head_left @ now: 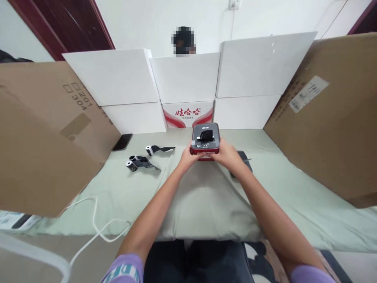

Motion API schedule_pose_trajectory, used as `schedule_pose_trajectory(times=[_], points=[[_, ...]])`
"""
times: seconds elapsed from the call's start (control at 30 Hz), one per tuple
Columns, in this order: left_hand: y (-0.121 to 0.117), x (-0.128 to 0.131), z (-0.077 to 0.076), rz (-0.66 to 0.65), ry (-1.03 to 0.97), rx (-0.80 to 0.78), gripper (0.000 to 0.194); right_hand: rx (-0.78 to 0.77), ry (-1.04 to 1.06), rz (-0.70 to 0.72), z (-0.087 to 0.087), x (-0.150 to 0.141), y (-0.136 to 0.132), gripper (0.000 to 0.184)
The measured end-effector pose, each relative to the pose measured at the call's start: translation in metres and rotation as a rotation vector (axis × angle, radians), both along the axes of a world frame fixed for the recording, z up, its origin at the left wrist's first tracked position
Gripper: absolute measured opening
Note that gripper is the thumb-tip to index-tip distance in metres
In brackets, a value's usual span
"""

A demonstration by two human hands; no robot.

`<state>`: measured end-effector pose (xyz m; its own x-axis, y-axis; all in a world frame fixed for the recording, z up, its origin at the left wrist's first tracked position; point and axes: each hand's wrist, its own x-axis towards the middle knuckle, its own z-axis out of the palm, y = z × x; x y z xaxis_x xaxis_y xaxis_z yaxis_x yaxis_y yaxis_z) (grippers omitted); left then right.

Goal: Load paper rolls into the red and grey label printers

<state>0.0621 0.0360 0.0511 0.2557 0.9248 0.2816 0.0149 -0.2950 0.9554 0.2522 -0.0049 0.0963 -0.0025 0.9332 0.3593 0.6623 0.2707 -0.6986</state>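
A big brown box (50,133) stands at the left, with a dark red door (67,23) behind it. A white cord (94,216) lies on the pale green cloth (206,208). Next come a black phone (122,142) and small black-and-white rolls (140,162). White boxes (112,76) make a wall at the back, and a person's head (184,40) shows over them. In the middle, the left hand (187,157) and right hand (225,154) hold the red and black box (205,137), fingers curled on its sides. A dark flat thing (245,162) lies by the right arm. Another brown box (332,118) stands at the right.
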Motion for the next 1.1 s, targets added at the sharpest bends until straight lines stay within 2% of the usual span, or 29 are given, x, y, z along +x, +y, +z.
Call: schedule_pose_trajectory(times=[0.1,0.2,0.27,0.37,0.53,0.7,0.83,0.87,0.97,1.03,1.1], points=[[0.025,0.041,0.012,-0.008,-0.065,0.055,0.094,0.02,-0.021,0.008,0.023,0.043,0.03,0.061],[0.048,0.084,0.02,0.043,-0.021,0.079,0.106,0.007,-0.039,-0.032,0.029,0.087,0.055,0.071],[0.058,0.11,0.02,0.037,0.012,0.079,0.111,0.009,-0.011,-0.043,0.02,0.113,0.063,0.073],[0.063,0.139,0.012,-0.035,0.021,0.069,0.11,0.032,0.067,-0.031,-0.004,0.144,0.063,0.071],[0.06,0.166,-0.006,-0.081,0.053,-0.006,0.103,-0.006,0.183,-0.04,-0.039,0.169,0.064,0.074],[0.056,0.163,-0.013,-0.088,0.091,-0.048,0.099,-0.055,0.318,-0.098,-0.051,0.174,0.061,0.078],[0.028,0.135,-0.026,-0.042,0.257,-0.123,0.101,-0.072,0.54,-0.249,-0.069,0.16,0.026,0.064],[0.018,0.127,-0.031,-0.08,0.333,-0.106,0.107,-0.111,0.598,-0.28,-0.075,0.154,0.015,0.062],[-0.012,0.11,-0.046,-0.309,0.565,0.088,0.128,-0.191,0.723,-0.23,-0.092,0.129,-0.016,0.064],[-0.023,0.102,-0.049,-0.367,0.643,0.202,0.138,-0.173,0.754,-0.239,-0.095,0.109,-0.027,0.066],[-0.024,0.089,-0.045,-0.358,0.659,0.264,0.139,-0.139,0.754,-0.248,-0.091,0.087,-0.029,0.072]])
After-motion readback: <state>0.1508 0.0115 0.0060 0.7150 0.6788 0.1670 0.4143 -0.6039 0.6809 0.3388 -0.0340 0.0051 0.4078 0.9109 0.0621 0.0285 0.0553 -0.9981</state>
